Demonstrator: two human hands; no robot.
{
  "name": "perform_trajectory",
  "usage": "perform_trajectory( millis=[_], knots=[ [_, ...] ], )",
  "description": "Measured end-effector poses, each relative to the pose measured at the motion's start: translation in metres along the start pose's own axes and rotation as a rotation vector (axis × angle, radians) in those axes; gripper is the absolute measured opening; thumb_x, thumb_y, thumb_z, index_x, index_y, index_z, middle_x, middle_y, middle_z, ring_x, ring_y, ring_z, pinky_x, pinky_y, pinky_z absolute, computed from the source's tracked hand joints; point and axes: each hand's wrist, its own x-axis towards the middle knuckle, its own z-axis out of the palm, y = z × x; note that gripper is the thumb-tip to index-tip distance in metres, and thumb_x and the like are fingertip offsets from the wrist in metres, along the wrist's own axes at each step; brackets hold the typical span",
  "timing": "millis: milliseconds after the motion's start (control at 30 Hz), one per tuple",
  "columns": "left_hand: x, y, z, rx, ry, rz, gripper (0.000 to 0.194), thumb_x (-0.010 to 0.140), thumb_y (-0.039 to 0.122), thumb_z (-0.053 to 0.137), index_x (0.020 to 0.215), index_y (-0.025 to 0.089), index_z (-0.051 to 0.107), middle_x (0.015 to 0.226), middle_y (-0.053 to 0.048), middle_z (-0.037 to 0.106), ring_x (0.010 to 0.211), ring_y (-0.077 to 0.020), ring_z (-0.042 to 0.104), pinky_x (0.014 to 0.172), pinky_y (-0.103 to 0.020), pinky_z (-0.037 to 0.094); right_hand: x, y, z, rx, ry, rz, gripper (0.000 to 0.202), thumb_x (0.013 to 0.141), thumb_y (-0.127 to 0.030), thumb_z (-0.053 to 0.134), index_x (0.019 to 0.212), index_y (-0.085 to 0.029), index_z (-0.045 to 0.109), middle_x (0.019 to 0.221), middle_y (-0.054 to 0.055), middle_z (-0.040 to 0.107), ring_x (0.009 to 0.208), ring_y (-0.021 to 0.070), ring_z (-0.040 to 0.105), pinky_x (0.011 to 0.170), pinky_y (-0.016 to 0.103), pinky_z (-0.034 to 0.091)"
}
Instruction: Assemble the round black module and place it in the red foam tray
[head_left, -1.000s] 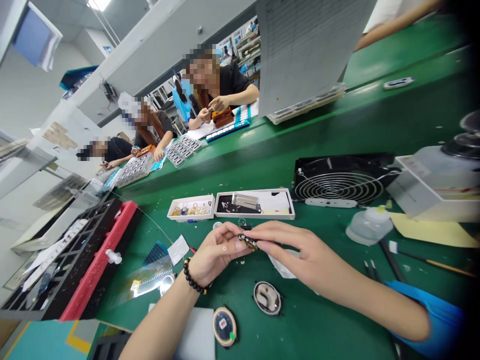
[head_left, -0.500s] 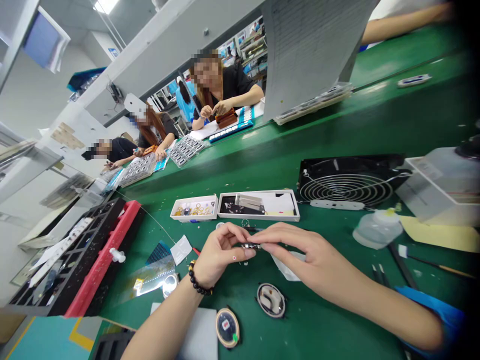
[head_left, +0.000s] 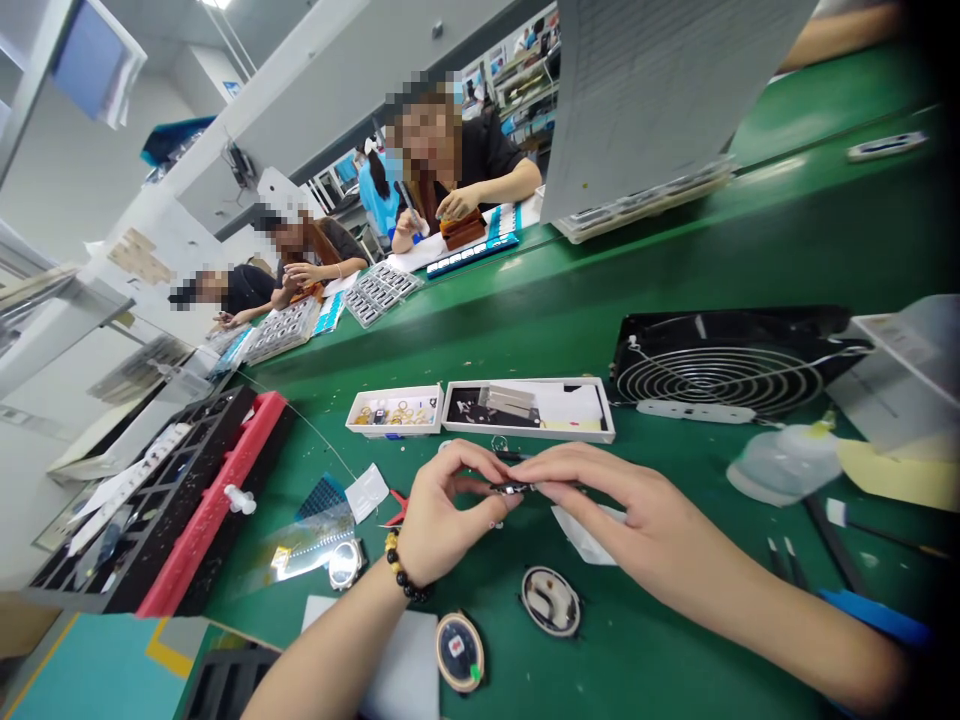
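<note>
Between both hands is a thin, dark and silvery watch case (head_left: 513,488), seen nearly edge-on. My left hand (head_left: 457,510) pinches its left side with thumb and fingers. The fingers of my right hand (head_left: 600,495) close on its right side and partly cover it. Below the hands lies an open silver watch case (head_left: 550,601). A gold-rimmed watch case (head_left: 459,652) with a green mark on its dark face rests beside a pale grey pad (head_left: 405,660). Clear film (head_left: 581,535) lies beneath my right hand.
Two white trays of small parts (head_left: 396,410) (head_left: 529,410) stand behind my hands. A black fan (head_left: 720,365) with a wire guard, a clear bottle (head_left: 784,460) and tweezers (head_left: 784,560) are at right. A red-edged black rack (head_left: 217,500) stands left. Several co-workers sit beyond the bench.
The view has shifted slightly. Both hands keep the watch case between them, and it appears tilted a little differently. Across the bench, a co-worker's hands have moved.
</note>
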Motion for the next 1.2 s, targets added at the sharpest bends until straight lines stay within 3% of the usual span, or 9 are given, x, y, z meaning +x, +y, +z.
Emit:
perform_trajectory(
  millis=[133,400,633,733,833,933,1200],
  knots=[
    [-0.002,0.004,0.001,0.095,0.034,0.023,0.014,0.080,0.020,0.079,0.085,0.018,0.066,0.094,-0.006,0.065,0.091,-0.0177,0.063,0.077,-0.026,0.056,0.001,0.006,0.001,-0.025,0.035,-0.074,0.018,0.100,-0.033,0.056,0.104,-0.035,0.073,0.114,0.000,0.075,0.112,0.0214,0.067,0.096,0.037,0.054],
    [-0.001,0.001,0.000,0.148,0.034,0.127,0.012,0.079,0.015,0.076,0.085,0.017,0.066,0.092,-0.005,0.066,0.088,-0.0165,0.064,0.076,-0.026,0.057,0.002,0.015,0.002,-0.031,0.024,-0.068,0.017,0.100,-0.034,0.058,0.106,-0.039,0.072,0.112,-0.004,0.074,0.108,0.0179,0.068,0.091,0.031,0.056],
    [0.000,0.004,0.001,0.138,0.039,0.110,0.012,0.079,0.014,0.077,0.083,0.017,0.066,0.090,-0.005,0.065,0.089,-0.0159,0.063,0.076,-0.025,0.056,0.001,0.013,0.001,-0.026,0.027,-0.065,0.017,0.099,-0.034,0.058,0.104,-0.038,0.074,0.110,-0.004,0.075,0.106,0.0183,0.069,0.092,0.031,0.056],
    [0.001,0.001,-0.002,0.026,0.002,-0.022,0.017,0.080,0.020,0.080,0.088,0.016,0.066,0.094,-0.005,0.066,0.088,-0.0151,0.064,0.074,-0.024,0.056,0.000,0.010,0.002,0.006,0.026,0.040,0.018,0.097,-0.041,0.059,0.104,-0.035,0.075,0.108,-0.001,0.077,0.103,0.0199,0.071,0.088,0.031,0.059],
    [0.003,-0.005,-0.005,-0.188,-0.121,-0.232,0.029,0.076,0.025,0.086,0.091,0.015,0.063,0.092,-0.005,0.068,0.082,-0.0134,0.067,0.070,-0.022,0.055,-0.001,0.007,0.002,0.077,-0.004,0.162,0.025,0.097,-0.047,0.058,0.107,-0.031,0.074,0.111,0.003,0.078,0.103,0.0224,0.073,0.076,0.027,0.062],
    [0.006,-0.008,-0.007,-0.350,-0.191,-0.366,0.035,0.072,0.026,0.090,0.090,0.014,0.062,0.083,-0.003,0.068,0.074,-0.0114,0.068,0.070,-0.021,0.056,-0.001,0.004,0.002,0.100,-0.013,0.177,0.027,0.097,-0.046,0.056,0.106,-0.029,0.076,0.112,0.005,0.078,0.104,0.0244,0.073,0.066,0.025,0.062],
    [0.006,-0.003,-0.005,-0.486,-0.174,-0.470,0.038,0.067,0.025,0.093,0.088,0.013,0.062,0.081,0.000,0.066,0.072,-0.0092,0.064,0.071,-0.024,0.062,0.001,0.000,0.001,0.090,0.002,0.161,0.027,0.096,-0.045,0.056,0.102,-0.031,0.078,0.110,0.003,0.079,0.102,0.0234,0.074,0.067,0.025,0.063]
  ],
)
